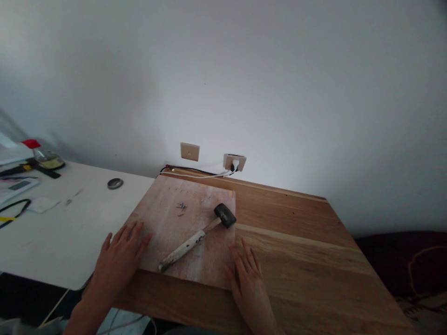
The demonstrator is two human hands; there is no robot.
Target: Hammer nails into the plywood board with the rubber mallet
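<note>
A wooden board [157, 218] lies on the brown wooden table. Across it rests a mallet [197, 241], its black head at the upper right and its white, worn handle slanting down to the left. Beyond the handle is a small heap of nails [182, 207]. My left hand [120, 253] lies on the board's left edge, fingers stretched out. At the board's right edge my right hand [248, 281] rests with fingers extended, partly over the tabletop. Both hands are apart from the mallet and hold nothing.
The wooden table [307, 251] stands against the wall, beside a white table [80, 218]. On the white table are a round dark lid-like piece [115, 183], a red-capped bottle [45, 156] and a white device [17, 187]. A white plug [235, 164] sits in the wall socket.
</note>
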